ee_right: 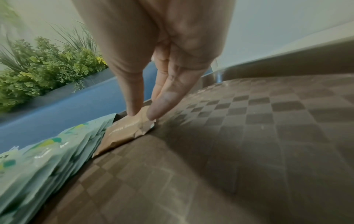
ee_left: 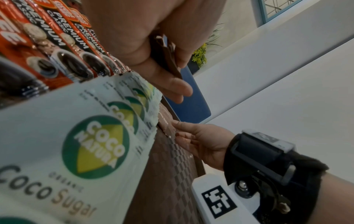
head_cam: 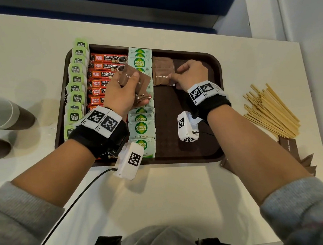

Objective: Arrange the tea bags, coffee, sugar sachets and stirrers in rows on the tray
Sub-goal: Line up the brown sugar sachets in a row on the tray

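A brown tray (head_cam: pixel 212 66) holds a row of green tea bags (head_cam: pixel 75 93), a row of red coffee sticks (head_cam: pixel 104 67) and a row of white Coco sugar sachets (head_cam: pixel 142 123). Brown sugar sachets (head_cam: pixel 162 71) lie at the tray's far end, right of the Coco row. My right hand (head_cam: pixel 173 77) pinches the right edge of the nearest one (ee_right: pixel 126 130) between thumb and fingertips. My left hand (head_cam: pixel 130 86) hovers over the coffee and Coco rows, gripping a bunch of brown sugar sachets (head_cam: pixel 135 82), also seen edge-on in the left wrist view (ee_left: pixel 168 60).
Wooden stirrers (head_cam: pixel 269 112) lie in a loose pile on the white table right of the tray. More brown sachets (head_cam: pixel 288 144) sit by the right forearm. Paper cups (head_cam: pixel 3 115) lie at the left. The tray's bare right half (head_cam: pixel 184 105) shows its checkered floor.
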`<state>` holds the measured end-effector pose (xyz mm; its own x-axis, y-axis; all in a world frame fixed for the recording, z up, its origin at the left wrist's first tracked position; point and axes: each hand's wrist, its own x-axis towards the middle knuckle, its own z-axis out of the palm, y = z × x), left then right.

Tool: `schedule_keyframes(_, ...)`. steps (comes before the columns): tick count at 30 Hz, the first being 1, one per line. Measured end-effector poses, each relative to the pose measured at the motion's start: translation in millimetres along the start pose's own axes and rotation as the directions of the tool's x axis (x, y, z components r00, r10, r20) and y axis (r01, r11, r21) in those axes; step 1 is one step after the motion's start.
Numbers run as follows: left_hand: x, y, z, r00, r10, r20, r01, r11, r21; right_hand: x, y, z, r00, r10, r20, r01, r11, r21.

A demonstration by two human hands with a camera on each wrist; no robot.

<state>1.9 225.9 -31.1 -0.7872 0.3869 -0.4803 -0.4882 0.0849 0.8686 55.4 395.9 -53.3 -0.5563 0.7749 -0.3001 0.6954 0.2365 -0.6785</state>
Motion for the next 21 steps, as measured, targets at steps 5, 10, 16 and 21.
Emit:
schedule_keyframes(5,-2,2,3,0.998,-0.064,0.014,0.065,0.997,-0.029,-16,-10,-7,0.99,-0.1,0.094,0.088,0.989,0.122)
schedule_keyframes(10,-9,-2,2,0.99,0.018,0.14,-0.029,0.996,0.08,-31,-24,-9,0.922,-0.276,0.27,0.233,0.955,0.181)
schedule_keyframes(16,-18,-2,1,0.983,0.062,0.174,-0.087,0.986,0.14,-36,-31,-16,0.836,-0.371,0.405,0.326,0.929,0.178)
schedule_keyframes(21,-21,-3,2,0.986,0.069,0.154,-0.088,0.989,0.117,-36,-33,-23,0.821,-0.412,0.395,0.369,0.911,0.183)
